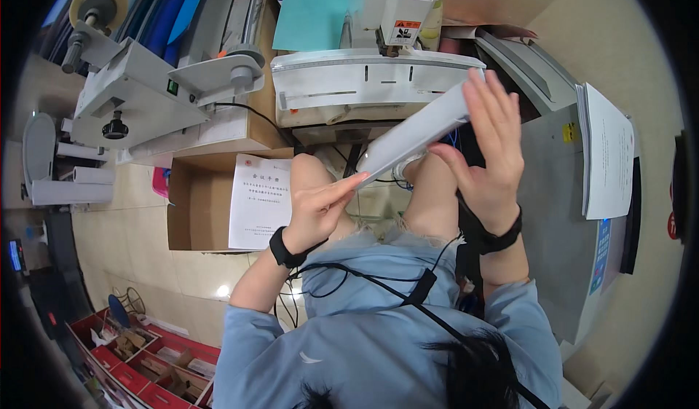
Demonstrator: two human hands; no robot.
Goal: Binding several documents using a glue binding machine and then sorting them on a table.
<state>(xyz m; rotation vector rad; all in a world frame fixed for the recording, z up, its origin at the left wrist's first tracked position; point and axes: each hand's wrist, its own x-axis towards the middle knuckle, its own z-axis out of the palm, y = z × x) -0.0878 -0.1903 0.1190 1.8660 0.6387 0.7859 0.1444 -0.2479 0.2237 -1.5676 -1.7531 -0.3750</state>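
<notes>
A thick stack of white paper (419, 136) slants between my two hands, over my knees and in front of a white bench machine (328, 81). My left hand (320, 206) supports its lower left end, with the fingers straight along it. At the upper right end, my right hand (491, 150) presses with its long fingers extended and the thumb spread below the stack. Both hands hold the stack between them. Whether its sheets are bound cannot be made out.
An open cardboard box (196, 216) with a printed white booklet stack (258, 201) stands at left. More printed sheets (608, 150) lie on the grey cabinet (553, 183) at right. A roll-fed machine (138, 92) is at upper left; a teal sheet (309, 12) lies behind the bench machine.
</notes>
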